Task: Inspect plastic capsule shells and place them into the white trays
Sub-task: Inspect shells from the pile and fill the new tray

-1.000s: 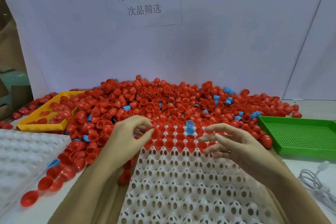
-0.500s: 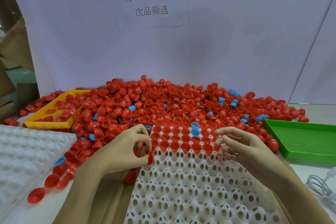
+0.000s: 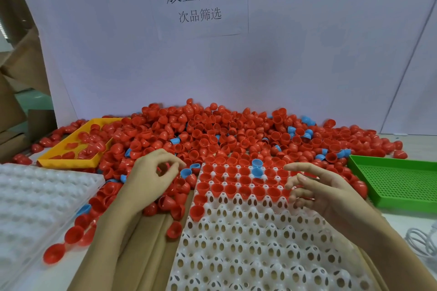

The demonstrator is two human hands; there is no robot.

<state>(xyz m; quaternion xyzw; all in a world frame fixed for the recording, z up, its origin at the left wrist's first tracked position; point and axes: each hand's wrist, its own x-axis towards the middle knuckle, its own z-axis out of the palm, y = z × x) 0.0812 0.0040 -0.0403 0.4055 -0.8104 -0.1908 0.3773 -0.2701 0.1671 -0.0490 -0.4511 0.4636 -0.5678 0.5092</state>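
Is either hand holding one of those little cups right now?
Neither, apparently: the left hand hovers with curled, empty fingers over the red plastic shells; the right hand is spread open.

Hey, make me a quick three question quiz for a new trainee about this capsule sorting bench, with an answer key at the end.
1. True or false: the green tray is full of red shells.
2. Multiple choice: the two blue shells seated in the white tray sit in its A) near rows, B) far rows, C) left edge column.
3. Fill in: the yellow tray lies to the ___ of the left hand, while the right hand hovers over the white tray's right side.

Key:
1. False; nothing lies in it.
2. B; the blue shells are among the far rows of red shells.
3. Left.
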